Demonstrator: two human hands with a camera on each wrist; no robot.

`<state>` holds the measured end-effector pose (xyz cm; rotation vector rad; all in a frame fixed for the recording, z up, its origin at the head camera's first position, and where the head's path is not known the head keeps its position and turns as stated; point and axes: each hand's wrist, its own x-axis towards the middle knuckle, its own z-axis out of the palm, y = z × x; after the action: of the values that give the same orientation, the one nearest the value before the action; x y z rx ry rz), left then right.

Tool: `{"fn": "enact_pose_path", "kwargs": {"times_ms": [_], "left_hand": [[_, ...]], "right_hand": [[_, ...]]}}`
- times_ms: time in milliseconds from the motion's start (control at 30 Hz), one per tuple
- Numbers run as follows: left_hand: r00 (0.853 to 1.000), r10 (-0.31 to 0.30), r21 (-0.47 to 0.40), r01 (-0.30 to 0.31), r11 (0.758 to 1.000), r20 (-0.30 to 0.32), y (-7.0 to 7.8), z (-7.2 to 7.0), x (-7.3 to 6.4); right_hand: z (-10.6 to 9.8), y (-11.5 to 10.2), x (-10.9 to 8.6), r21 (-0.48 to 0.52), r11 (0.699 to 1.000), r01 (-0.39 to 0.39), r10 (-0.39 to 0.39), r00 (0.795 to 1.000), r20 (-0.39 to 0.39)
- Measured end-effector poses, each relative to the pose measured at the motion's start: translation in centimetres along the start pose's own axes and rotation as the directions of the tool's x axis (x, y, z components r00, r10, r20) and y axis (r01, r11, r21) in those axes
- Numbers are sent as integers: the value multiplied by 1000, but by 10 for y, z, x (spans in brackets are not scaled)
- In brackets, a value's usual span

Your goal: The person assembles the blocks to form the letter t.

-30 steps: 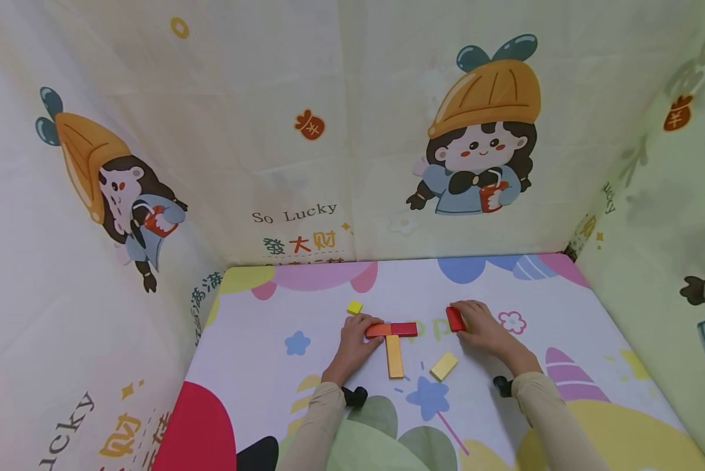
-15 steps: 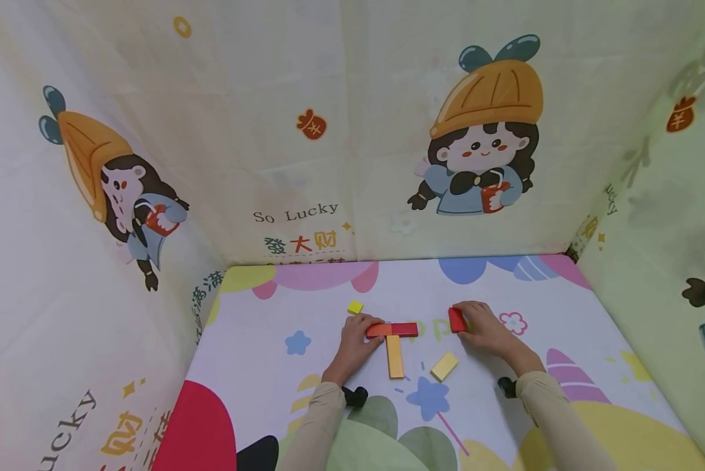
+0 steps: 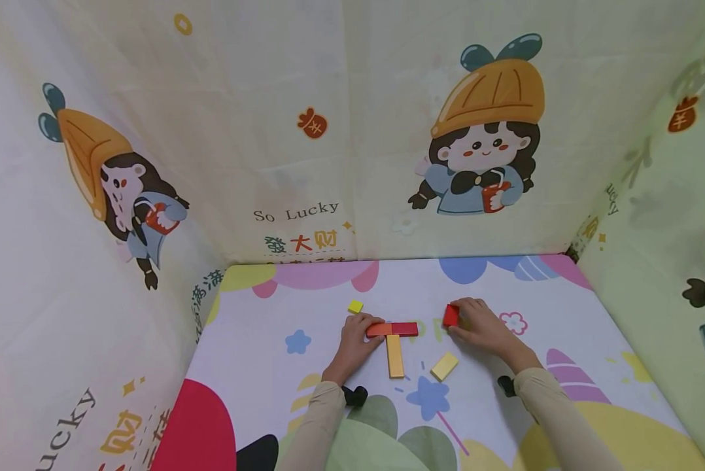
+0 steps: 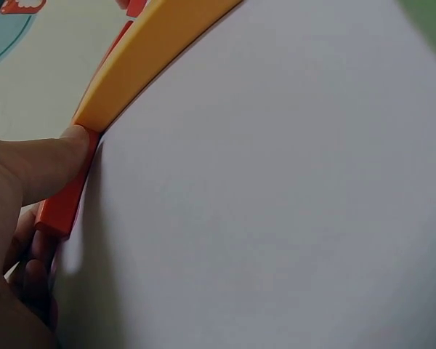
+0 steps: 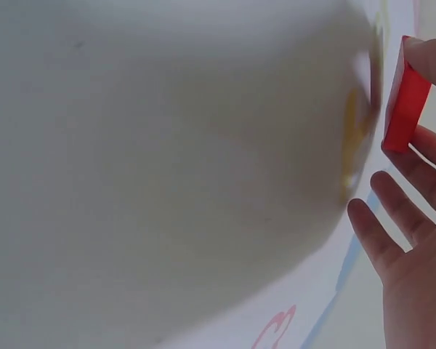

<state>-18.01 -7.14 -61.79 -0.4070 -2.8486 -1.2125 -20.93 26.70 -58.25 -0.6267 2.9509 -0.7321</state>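
Observation:
In the head view, my left hand [image 3: 355, 341] pinches an orange block [image 3: 378, 330] between thumb and fingers. A red block [image 3: 405, 329] lies end to end with it. Below their meeting point, a longer yellow-orange block [image 3: 394, 356] runs towards me, so the three form a T. Off to the right, my right hand [image 3: 483, 332] holds another red block [image 3: 450, 316], apart from the T. The right wrist view shows this red block [image 5: 408, 109] between thumb and finger, with other fingers spread. The left wrist view shows the left thumb [image 4: 54, 161] against the orange block [image 4: 63, 202].
A small yellow block [image 3: 355, 306] lies behind my left hand. Between the T and my right forearm rests a pale yellow block [image 3: 444, 367], set at an angle. The printed white tabletop [image 3: 329, 297] meets fabric walls at the back and sides.
The red block in my right hand has turned, its top now leaning right instead of left, and shifted slightly left. My left hand stays on the orange block; the T looks unchanged.

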Motion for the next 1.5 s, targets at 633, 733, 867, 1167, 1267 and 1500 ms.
{"fn": "enact_pose_path", "kwargs": {"times_ms": [633, 733, 867, 1167, 1267, 1500], "left_hand": [[1000, 6, -25, -6, 1000, 1, 1, -3, 0], [1000, 16, -25, -16, 1000, -10, 1, -3, 0], [1000, 10, -27, -11, 1000, -12, 0, -2, -1], [1000, -22, -23, 22, 999, 9, -1, 0, -1], [1000, -18, -11, 18, 1000, 7, -1, 0, -1], [1000, 6, -11, -6, 1000, -4, -2, 1, 0]], "right_hand": [[0, -20, 35, -9, 996, 84, -84, 994, 68], [2, -25, 42, 14, 995, 94, -95, 993, 75], [7, -32, 51, 41, 994, 103, -107, 989, 100], [18, -50, 69, 68, 993, 99, -106, 987, 120], [21, -57, 74, 61, 994, 88, -95, 987, 129], [29, -72, 83, 68, 995, 67, -77, 984, 161]]}}
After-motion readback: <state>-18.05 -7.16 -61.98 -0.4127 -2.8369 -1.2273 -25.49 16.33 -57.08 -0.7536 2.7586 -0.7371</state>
